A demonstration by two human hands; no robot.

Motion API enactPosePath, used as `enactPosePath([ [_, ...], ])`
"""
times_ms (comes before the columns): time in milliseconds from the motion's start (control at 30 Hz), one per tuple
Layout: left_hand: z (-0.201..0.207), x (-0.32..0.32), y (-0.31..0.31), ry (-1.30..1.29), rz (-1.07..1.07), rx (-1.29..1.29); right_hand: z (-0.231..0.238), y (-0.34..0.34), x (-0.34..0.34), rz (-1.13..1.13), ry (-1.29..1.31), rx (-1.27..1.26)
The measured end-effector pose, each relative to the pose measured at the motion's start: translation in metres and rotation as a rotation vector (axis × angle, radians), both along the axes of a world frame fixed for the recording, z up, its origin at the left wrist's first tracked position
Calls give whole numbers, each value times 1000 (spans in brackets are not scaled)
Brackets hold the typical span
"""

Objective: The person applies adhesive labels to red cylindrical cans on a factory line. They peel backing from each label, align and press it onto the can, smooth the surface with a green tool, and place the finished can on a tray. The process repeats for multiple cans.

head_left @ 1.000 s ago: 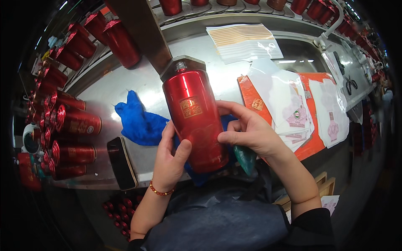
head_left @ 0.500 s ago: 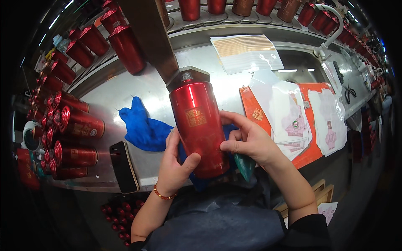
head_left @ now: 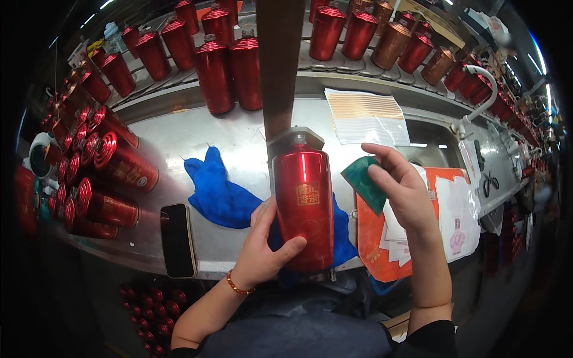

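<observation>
A shiny red bottle lies before me with its neck pointing away, set in a dark angular holder by a brown post. Gold square characters mark its side. My left hand is closed around the bottle's left side, the thumb on its front. In my right hand, pinched between thumb and fingers, is a green flat scraper, raised to the right of the bottle and apart from it. Blue cloth lies beside and partly beneath the bottle.
A black phone lies at the left of the metal bench, near stacked red bottles. More bottles line the conveyor behind. At right are printed sheets on an orange board, a striped sheet and a sink.
My right hand has left the bottle's side and lifted up and right, bringing the green scraper into plain view. My left hand stays on the bottle. The view has shifted.
</observation>
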State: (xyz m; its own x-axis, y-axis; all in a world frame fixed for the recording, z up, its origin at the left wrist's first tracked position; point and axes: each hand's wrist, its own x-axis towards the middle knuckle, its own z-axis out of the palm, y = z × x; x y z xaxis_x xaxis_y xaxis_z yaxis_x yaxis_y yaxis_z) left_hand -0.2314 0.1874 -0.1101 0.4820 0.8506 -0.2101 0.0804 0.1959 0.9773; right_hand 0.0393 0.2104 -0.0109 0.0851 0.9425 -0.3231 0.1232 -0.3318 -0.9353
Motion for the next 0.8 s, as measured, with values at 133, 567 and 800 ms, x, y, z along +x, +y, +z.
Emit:
enactPosePath([
  [133,-1,0,0,-1,-1,36,26,12,-24,145,79,24],
  [567,-4,1,0,23,4,92,31,43,-50,341,-504,169],
  [800,-2,4,-1,10,7,78,11,17,-38,280,-353,127],
])
